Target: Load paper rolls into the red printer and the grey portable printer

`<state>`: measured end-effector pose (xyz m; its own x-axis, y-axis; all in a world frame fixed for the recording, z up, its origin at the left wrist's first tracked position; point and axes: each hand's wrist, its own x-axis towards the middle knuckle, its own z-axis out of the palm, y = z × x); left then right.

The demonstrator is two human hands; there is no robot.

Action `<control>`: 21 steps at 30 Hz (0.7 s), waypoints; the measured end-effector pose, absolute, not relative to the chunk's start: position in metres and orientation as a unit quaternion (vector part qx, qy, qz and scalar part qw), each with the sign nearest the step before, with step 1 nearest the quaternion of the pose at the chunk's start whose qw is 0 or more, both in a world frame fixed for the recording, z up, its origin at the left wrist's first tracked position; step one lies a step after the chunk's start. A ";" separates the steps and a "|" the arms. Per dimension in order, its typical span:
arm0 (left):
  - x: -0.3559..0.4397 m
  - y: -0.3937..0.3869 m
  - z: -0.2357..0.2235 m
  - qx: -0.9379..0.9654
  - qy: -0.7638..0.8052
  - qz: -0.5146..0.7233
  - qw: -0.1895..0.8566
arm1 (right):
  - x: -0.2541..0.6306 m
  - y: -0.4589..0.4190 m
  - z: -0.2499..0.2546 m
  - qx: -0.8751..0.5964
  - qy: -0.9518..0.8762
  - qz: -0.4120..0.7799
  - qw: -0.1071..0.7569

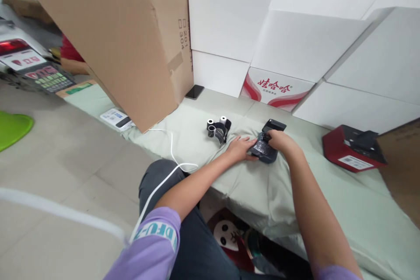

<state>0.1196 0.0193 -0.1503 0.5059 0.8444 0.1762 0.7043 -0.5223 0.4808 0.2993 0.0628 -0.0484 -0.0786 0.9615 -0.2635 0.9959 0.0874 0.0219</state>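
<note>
Black plastic device with a lid-like far flap (264,151): one, lying on a pale green cloth-covered table (348,197). Left hand (239,148): grip spread, fingers touching the device's left edge. Right hand (282,141): fingers bent at the flap's base; cannot tell whether this grip closes on it. Near the left hand: black cluster with white-ended rolls (227,125). Well to the right: red, black-topped box (339,146). Behind: plain white panels (229,22).
</note>
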 end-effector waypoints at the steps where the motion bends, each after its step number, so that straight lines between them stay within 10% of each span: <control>1: 0.119 0.019 -0.150 0.849 0.458 0.198 0.176 | 0.298 0.062 -0.048 0.672 0.729 -0.082 0.107; 13: 0.119 0.017 -0.145 0.848 0.467 0.189 0.164 | 0.319 0.075 -0.059 0.660 0.742 -0.116 0.019; 21: 0.119 0.018 -0.148 0.853 0.458 0.196 0.159 | 0.332 0.064 -0.073 0.722 0.596 -0.245 -0.252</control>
<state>0.1192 0.0182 -0.1483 0.5047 0.8424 0.1885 0.7182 -0.5309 0.4498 0.3315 0.0637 -0.0729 0.1691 0.9841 -0.0536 0.7366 -0.1623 -0.6566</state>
